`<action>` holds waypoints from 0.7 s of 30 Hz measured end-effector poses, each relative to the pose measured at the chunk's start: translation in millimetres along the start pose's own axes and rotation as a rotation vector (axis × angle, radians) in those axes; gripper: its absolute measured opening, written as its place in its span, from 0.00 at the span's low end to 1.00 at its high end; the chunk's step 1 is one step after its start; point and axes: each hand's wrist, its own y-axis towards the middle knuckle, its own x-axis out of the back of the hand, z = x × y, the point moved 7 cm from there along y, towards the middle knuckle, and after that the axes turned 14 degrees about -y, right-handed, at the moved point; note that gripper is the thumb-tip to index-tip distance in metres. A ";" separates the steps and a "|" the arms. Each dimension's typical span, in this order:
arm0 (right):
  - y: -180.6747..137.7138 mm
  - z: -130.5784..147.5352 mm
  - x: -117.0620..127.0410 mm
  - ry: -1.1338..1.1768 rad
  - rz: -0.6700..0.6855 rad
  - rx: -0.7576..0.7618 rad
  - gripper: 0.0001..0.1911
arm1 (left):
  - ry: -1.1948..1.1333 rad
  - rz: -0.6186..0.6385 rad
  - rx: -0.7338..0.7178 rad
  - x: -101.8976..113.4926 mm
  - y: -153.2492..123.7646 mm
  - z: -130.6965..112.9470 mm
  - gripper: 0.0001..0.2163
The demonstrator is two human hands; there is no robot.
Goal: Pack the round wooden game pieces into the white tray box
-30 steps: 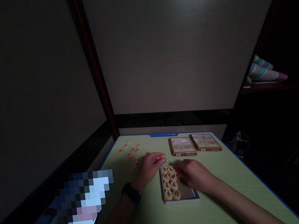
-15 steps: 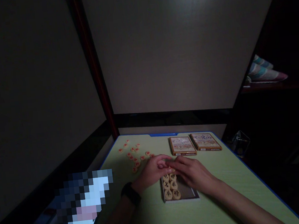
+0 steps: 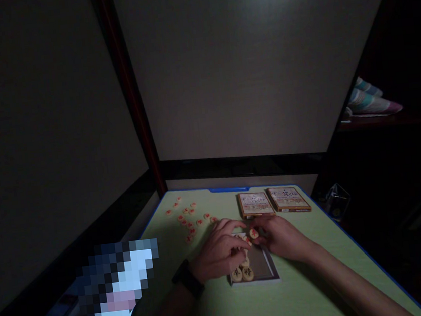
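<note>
Since half a second ago, the left hand has slid nearer over the shallow box, and the right hand has drawn slightly rightward, bringing a red-marked disc into view. The right hand pinches that round, pale piece between thumb and fingers above the far part of the box. The left hand has its fingers spread apart, palm down; its fingertips are at a second red disc, and I cannot tell whether they touch it. Below the left hand, at the box's near left corner, two discs with black characters lie side by side; the left hand hides most others. The box's right side shows a bare floor. Farther back on the green, blue-edged counter, loose red-marked discs lie scattered to the left, and two flat printed boxes sit to the right. A dark watch circles the left wrist.
</note>
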 end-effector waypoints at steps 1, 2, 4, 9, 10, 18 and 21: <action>-0.3 0.4 -1.5 -0.001 0.004 -0.002 0.11 | 0.007 0.008 -0.005 -1.2 0.2 0.2 0.14; -0.6 1.1 -2.6 -0.002 0.005 -0.003 0.11 | 0.010 0.008 -0.006 -1.8 0.4 0.6 0.14; -1.2 3.2 -4.5 -0.009 0.003 0.011 0.10 | 0.007 0.003 -0.004 -1.8 0.8 1.3 0.13; -1.1 6.0 -12.6 -0.054 0.009 0.032 0.10 | -0.051 -0.014 0.017 3.1 0.1 -1.1 0.15; -0.7 6.5 -14.3 -0.054 0.010 0.036 0.09 | -0.071 -0.033 0.023 5.7 0.0 -1.3 0.15; 0.7 12.8 -18.4 -0.011 0.026 0.048 0.11 | -0.085 -0.418 0.130 35.4 -0.9 25.1 0.11; 0.4 12.0 -18.9 -0.015 0.036 0.023 0.14 | -0.071 -0.516 0.202 40.7 -2.6 37.1 0.10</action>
